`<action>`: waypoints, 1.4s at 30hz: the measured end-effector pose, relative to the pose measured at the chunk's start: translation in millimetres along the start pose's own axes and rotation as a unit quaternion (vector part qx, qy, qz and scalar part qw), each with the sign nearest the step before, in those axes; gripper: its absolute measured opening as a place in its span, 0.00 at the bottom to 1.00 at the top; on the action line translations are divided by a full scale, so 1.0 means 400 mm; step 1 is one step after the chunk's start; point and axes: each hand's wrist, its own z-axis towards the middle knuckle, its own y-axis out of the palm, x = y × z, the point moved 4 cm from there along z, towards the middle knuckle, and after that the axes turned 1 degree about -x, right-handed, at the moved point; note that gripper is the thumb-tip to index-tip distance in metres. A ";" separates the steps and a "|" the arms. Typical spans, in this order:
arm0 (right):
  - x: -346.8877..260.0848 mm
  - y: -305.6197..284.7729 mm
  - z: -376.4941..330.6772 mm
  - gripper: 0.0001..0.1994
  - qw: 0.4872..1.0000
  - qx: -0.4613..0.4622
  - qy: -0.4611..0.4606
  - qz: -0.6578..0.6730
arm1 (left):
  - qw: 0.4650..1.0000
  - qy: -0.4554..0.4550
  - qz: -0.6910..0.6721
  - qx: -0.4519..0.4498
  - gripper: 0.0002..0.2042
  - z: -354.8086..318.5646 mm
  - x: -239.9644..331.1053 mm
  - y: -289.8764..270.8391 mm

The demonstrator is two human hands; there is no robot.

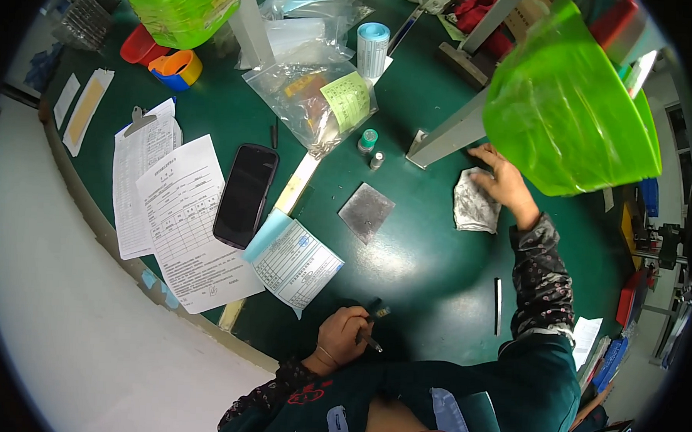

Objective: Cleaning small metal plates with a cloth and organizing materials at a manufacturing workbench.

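Note:
My left hand [341,336], near the front of the green table, is closed around a dark, slim pen-like tool [370,341]. A dark piece with a small pale patch [382,312] shows just beyond its fingers; whether the two are joined I cannot tell. On the right, my right hand [506,186] lies with fingers spread at a smudged white cloth [474,202]. Its thumb rests over the cloth and its forefinger reaches past the far edge. Between the hands, farther back, lies a flat grey square plate [367,212].
A green-capped bottle [368,140] and a small metal cylinder [377,160] stand behind the plate. A metal post [451,136] and a green bin [567,110] rise by my right hand. Papers [199,225], a phone [246,196] and a form pad [299,264] lie left. A thin stick [498,306] lies right.

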 end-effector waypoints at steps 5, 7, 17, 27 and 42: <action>-0.144 0.042 -0.084 0.38 0.968 -0.055 0.052 -0.238 | 1.000 0.000 -0.008 -0.001 0.10 0.007 -0.002 -0.006; -0.131 0.058 -0.124 0.29 0.979 -0.001 0.029 -0.201 | 1.000 -0.002 -0.003 -0.006 0.10 0.011 0.001 -0.008; 0.040 -0.038 0.213 0.12 0.925 0.036 -0.076 0.371 | 1.000 0.011 0.013 -0.002 0.10 0.003 -0.009 -0.010; -0.214 0.108 0.414 0.13 0.924 -0.219 -0.245 0.196 | 1.000 0.014 -0.005 -0.026 0.10 -0.009 -0.013 -0.002; -0.087 0.002 0.411 0.14 0.952 0.021 -0.303 0.048 | 1.000 0.002 -0.002 -0.022 0.09 -0.003 -0.009 -0.006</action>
